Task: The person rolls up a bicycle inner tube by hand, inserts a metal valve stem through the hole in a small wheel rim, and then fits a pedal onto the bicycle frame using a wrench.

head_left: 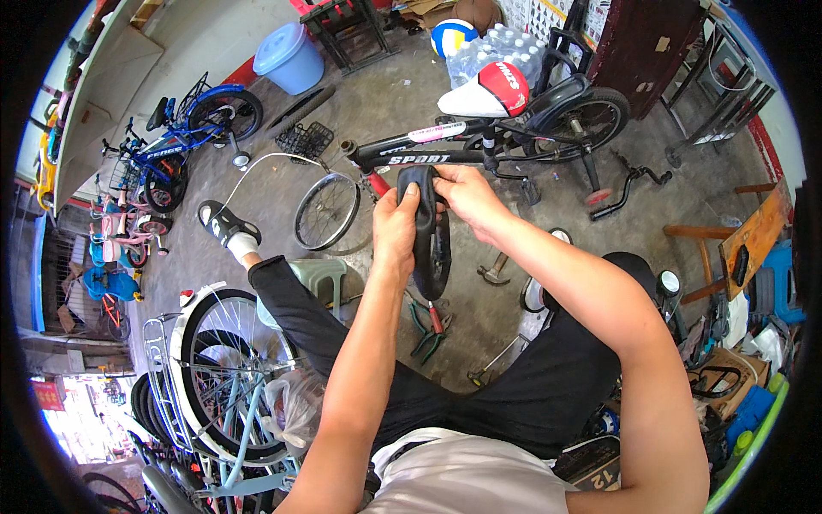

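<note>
Left hand [395, 228] and right hand [470, 196] clasp a black rubber loop [424, 224]

Both hands are wrapped around the upper part of the loop, fingers tucked close, and the rest hangs below them over the concrete floor [370, 103]. (Whether it is a tyre, a tube or one inside the other, I cannot tell.)

As for progress, the loop is off any wheel. Ahead and to the left, a spoked wheel [327, 212] lies on the floor, its rim apparently bare. Just beyond the hands is a black bicycle frame [467, 157] on its side, rear wheel [576, 127] in place; its red fork [378, 182] is partly hidden, and no wheel shows in it. Taking apart the front end therefore looks done, while rubber, rim and frame are separate pieces, so any refitting seems left to do. A hammer [494, 272] and a red-handled tool [436, 319] lie nearby, untouched.
</note>
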### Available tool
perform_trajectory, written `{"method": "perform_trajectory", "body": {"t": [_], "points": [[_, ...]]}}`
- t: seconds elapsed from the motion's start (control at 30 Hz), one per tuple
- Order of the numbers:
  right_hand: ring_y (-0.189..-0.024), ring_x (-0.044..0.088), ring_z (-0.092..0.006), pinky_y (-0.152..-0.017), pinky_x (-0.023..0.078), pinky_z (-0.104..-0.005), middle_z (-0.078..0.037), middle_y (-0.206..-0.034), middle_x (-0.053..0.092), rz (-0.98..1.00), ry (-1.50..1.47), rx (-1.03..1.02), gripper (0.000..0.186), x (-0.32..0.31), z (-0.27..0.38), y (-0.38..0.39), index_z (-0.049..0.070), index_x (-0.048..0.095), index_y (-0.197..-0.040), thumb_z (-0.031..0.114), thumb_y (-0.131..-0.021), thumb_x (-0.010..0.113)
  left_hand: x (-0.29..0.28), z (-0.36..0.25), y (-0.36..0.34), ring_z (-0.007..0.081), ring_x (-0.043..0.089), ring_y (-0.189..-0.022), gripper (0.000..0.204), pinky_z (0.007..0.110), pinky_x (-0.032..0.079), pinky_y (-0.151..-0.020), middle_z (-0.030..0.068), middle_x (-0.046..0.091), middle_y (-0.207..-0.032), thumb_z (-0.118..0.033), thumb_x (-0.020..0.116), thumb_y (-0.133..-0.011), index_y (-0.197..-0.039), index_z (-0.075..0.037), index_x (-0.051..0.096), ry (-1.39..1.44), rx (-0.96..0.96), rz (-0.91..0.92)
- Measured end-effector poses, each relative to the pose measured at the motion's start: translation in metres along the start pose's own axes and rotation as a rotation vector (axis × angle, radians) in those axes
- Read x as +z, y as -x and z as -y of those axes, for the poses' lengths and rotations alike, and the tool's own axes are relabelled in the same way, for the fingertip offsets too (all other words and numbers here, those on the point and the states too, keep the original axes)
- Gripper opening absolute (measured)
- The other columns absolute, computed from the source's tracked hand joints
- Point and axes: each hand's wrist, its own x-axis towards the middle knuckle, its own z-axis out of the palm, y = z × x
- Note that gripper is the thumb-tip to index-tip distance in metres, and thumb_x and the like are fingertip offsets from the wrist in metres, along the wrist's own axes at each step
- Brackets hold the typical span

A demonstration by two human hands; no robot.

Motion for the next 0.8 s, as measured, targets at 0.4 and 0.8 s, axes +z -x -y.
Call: {"method": "perform_trajectory", "body": {"t": [0.4, 0.8], "points": [[-0.075, 0.068, -0.0138, -0.069, 0.058, -0.0288, -0.003, -0.089, 0.070, -0.014, -0.150, 0.164, 0.022, 0.008, 0.006, 0.007, 0.003, 0.071, -0.110, 0.010, -0.104, 0.051, 0.001, 0.011, -0.006, 0.0090, 0.066, -0.075, 0.017, 0.025, 0.054, -0.063, 0.0038, 0.071, -0.091, -0.015, 0.065, -0.103, -0.112, -0.001, 0.066, -0.082, 0.262, -0.181], [-0.084, 0.071, -0.0125, -0.078, 0.056, -0.0302, -0.005, -0.097, 0.074, -0.023, -0.135, 0.088, 0.021, 0.016, 0.014, 0.010, 0.003, 0.072, -0.110, 0.010, -0.100, 0.055, 0.022, -0.005, 0.021, 0.0263, 0.068, -0.091, 0.028, 0.038, 0.052, -0.085, 0.0151, 0.071, -0.100, -0.021, 0.075, -0.093, -0.111, 0.000, 0.070, -0.777, 0.580, -0.548]]}}
